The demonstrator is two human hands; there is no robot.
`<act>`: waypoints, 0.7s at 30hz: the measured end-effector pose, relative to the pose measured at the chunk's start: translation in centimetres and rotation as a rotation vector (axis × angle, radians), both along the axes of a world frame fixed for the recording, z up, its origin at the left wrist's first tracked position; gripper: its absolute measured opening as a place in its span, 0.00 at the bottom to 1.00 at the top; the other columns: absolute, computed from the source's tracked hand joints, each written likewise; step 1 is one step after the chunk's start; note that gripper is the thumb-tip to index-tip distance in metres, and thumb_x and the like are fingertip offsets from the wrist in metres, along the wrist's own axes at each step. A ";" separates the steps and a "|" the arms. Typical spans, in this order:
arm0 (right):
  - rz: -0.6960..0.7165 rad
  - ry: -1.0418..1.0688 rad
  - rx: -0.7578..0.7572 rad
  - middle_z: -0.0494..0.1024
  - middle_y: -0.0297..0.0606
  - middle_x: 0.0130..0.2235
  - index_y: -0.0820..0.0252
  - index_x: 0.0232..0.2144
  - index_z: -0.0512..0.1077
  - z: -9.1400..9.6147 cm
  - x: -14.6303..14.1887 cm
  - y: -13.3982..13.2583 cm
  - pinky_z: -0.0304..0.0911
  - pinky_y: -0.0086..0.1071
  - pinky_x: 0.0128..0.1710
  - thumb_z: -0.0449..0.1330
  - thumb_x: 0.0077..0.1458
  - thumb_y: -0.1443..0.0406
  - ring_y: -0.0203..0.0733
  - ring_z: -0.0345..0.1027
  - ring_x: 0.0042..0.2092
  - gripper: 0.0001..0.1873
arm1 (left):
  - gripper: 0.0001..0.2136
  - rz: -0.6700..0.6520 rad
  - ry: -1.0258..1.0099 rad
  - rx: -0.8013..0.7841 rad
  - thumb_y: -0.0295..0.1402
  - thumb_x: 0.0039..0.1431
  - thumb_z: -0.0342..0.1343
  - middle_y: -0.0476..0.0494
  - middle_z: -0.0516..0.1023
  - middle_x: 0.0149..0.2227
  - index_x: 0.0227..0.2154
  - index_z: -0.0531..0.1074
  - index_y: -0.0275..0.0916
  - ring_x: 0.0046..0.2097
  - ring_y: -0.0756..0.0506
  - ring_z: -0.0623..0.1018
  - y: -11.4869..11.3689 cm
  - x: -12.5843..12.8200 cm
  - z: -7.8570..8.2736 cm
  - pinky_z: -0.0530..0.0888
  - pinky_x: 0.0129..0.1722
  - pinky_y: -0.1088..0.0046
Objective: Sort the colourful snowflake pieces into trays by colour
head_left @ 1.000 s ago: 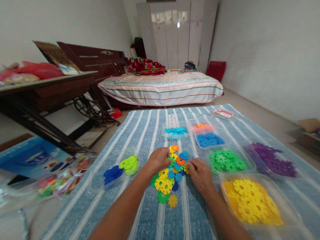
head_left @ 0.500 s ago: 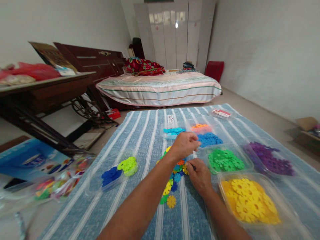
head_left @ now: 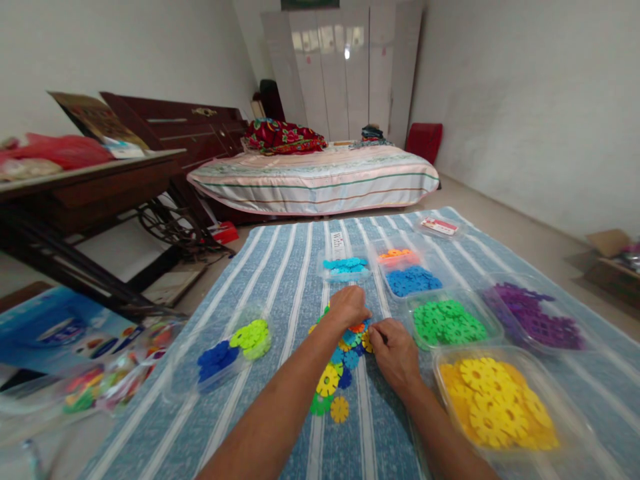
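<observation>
Over the mixed pile of snowflake discs [head_left: 327, 379] in the middle of the cloth, my left hand [head_left: 350, 305] is closed with its fingers pointing down. Its fingertips are close to an orange disc [head_left: 359, 327]; what they pinch, if anything, is hidden. My right hand [head_left: 397, 352] rests curled at the pile's right edge, thumb against the forefinger. A yellow-orange disc [head_left: 367, 343] lies at its fingertips, and I cannot tell whether it is gripped. The pile holds yellow, green, blue and orange discs.
Clear tubs hold yellow [head_left: 495, 400], green [head_left: 449, 321], purple [head_left: 537, 317], blue [head_left: 413, 281], orange [head_left: 397, 255] and light blue discs [head_left: 347, 265]. At left, a tub has dark blue [head_left: 217, 360] and lime discs [head_left: 251, 337]. A lid with a card [head_left: 439, 225] lies at the far edge.
My left hand has come back from beside the blue tub and lowered onto the pile. The right hand stays nearly in place. The view has shifted slightly.
</observation>
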State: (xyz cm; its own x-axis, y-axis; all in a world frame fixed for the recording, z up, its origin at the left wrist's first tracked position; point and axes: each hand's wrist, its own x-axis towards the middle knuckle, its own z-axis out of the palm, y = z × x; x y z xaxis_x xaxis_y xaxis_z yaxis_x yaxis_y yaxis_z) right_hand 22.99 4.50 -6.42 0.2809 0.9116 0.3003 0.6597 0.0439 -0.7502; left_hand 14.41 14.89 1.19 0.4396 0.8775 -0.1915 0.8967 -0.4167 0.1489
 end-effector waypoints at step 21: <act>0.002 0.014 -0.005 0.73 0.35 0.29 0.59 0.25 0.72 0.1 0.0 0.0 0.53 0.30 0.36 0.51 0.57 0.62 0.39 0.63 0.36 0.14 | 0.11 0.214 -0.387 0.136 0.33 0.56 0.51 0.47 0.79 0.31 0.37 0.76 0.35 0.33 0.50 0.77 4.4 -2.3 1.9 0.70 0.32 0.79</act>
